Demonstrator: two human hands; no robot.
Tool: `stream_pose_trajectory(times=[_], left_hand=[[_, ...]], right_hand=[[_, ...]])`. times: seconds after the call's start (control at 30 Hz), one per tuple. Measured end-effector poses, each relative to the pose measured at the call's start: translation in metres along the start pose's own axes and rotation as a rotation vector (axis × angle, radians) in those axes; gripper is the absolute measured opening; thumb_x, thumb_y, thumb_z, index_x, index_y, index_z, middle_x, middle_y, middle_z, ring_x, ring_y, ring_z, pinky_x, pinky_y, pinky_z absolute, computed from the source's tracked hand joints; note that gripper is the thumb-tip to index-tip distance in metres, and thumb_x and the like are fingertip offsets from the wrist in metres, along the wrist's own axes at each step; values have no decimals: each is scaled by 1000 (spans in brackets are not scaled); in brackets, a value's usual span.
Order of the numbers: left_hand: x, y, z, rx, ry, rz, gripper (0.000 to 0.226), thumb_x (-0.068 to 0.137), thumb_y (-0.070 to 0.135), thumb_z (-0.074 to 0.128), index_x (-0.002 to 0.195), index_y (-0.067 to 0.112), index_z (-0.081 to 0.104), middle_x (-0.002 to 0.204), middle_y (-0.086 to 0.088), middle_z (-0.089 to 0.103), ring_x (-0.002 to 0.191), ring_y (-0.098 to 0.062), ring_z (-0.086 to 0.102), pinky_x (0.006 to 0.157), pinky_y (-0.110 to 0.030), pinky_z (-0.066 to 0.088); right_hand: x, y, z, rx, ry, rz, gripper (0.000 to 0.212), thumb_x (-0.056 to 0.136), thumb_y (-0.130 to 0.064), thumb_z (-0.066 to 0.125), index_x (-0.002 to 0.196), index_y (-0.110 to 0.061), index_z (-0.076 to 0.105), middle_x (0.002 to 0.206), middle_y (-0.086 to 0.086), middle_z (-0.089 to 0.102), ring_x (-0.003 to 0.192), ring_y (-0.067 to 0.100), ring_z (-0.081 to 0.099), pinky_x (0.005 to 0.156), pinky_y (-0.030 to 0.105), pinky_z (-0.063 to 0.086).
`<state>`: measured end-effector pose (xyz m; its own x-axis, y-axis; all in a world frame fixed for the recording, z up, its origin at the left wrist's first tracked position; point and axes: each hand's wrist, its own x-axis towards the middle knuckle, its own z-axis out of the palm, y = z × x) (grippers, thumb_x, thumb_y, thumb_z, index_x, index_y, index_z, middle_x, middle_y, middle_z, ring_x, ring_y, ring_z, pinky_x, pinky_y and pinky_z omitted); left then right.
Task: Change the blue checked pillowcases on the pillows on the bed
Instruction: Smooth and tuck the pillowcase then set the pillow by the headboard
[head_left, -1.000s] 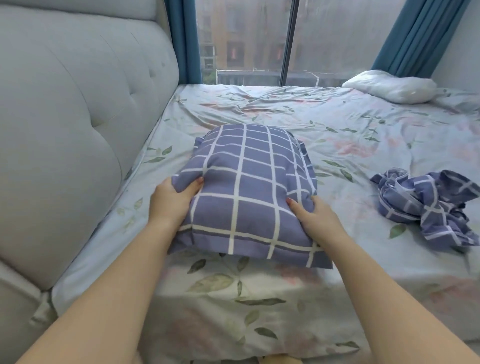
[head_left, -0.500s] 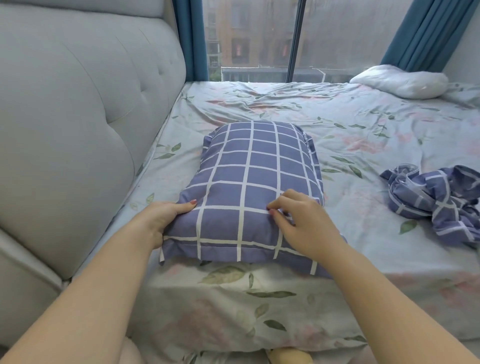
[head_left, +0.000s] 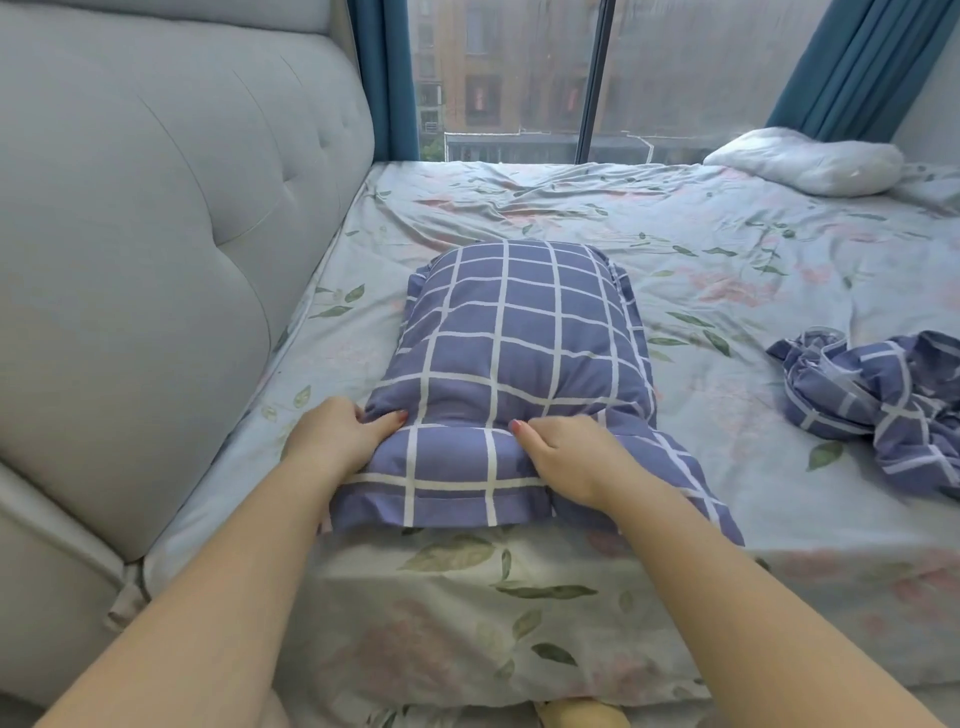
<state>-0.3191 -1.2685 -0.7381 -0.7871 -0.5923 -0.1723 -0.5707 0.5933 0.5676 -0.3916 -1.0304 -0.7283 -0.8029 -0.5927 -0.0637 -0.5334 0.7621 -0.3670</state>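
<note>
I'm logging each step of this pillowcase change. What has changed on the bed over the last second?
Both hands moved inward onto the checked pillowcase: the left hand and right hand now grip its near end, bunching the fabric there. The crumpled pillowcase and bare white pillow stayed put.

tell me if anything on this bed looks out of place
A blue checked pillowcase lies crumpled on the right of the bed, and a white pillow sits bare at the far right corner. The checked pillow is bunched at its near end where the left hand and right hand grip it.
</note>
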Motion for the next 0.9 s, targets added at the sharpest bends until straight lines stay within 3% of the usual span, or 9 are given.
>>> stream_pose_trajectory(times=[0.1, 0.2, 0.33, 0.4, 0.47, 0.6, 0.7, 0.8, 0.9], left_hand=[[-18, 13, -4, 86, 221, 338, 33, 86, 33, 71, 116, 23, 62, 114, -4, 56, 110, -29, 52, 90, -33, 41], [-37, 34, -4, -31, 85, 546, 18, 89, 22, 68, 107, 25, 70, 104, 5, 66, 95, -14, 60, 81, -19, 43], [-33, 35, 10, 171, -156, 470, 30, 101, 33, 46, 125, 31, 65, 131, 12, 63, 123, -14, 53, 102, -27, 38], [-26, 38, 16, 220, -224, 412, 34, 105, 36, 36, 125, 30, 63, 138, 6, 59, 128, -20, 48, 105, -32, 37], [-23, 46, 20, 266, -235, 383, 39, 106, 38, 27, 112, 23, 62, 138, -2, 58, 126, -27, 47, 103, -35, 36], [-23, 52, 26, 483, -241, 418, 52, 106, 39, 17, 123, 18, 61, 140, -8, 55, 126, -33, 47, 104, -38, 36], [-21, 46, 26, 570, -243, 419, 71, 90, 55, 12, 114, 20, 68, 128, -10, 63, 116, -33, 55, 101, -44, 42], [-24, 51, 38, 683, -304, 408, 56, 104, 41, 16, 124, 16, 62, 136, -12, 57, 122, -35, 51, 102, -40, 39], [-15, 60, 50, 633, -276, 375, 56, 105, 40, 13, 137, 19, 54, 143, -10, 52, 127, -35, 48, 103, -42, 35]], right_hand=[[-2, 1, -5, -25, 292, -4, 38, 102, -34, 38, 67, -22, 47, 72, 1, 57, 76, 26, 56, 73, 36, 44], [-3, 1, -4, -88, 426, -64, 28, 99, -32, 45, 81, -15, 58, 78, -1, 58, 77, 22, 55, 75, 37, 45], [10, 2, 4, -58, 107, -63, 31, 99, -30, 43, 102, -13, 68, 106, 6, 66, 99, 27, 57, 85, 35, 46], [19, 3, 10, -126, -21, -31, 35, 101, -27, 35, 107, -10, 65, 117, 12, 63, 106, 31, 55, 90, 37, 44], [27, 3, 10, -136, -84, 6, 36, 102, -24, 31, 108, -8, 63, 121, 14, 62, 108, 33, 53, 91, 37, 42], [16, -1, -1, -136, -212, 13, 36, 103, -22, 30, 122, -8, 58, 130, 14, 57, 115, 33, 51, 93, 36, 39], [-3, 1, -6, -140, -274, 19, 27, 98, -20, 37, 111, -9, 57, 120, 16, 59, 106, 33, 52, 86, 37, 43], [-3, 3, 5, -184, -334, 48, 29, 102, -29, 32, 111, -10, 51, 123, 18, 58, 107, 34, 52, 81, 37, 38], [22, 6, 17, -223, -306, 45, 40, 105, -36, 24, 123, -12, 51, 135, 18, 54, 119, 37, 51, 94, 40, 38]])
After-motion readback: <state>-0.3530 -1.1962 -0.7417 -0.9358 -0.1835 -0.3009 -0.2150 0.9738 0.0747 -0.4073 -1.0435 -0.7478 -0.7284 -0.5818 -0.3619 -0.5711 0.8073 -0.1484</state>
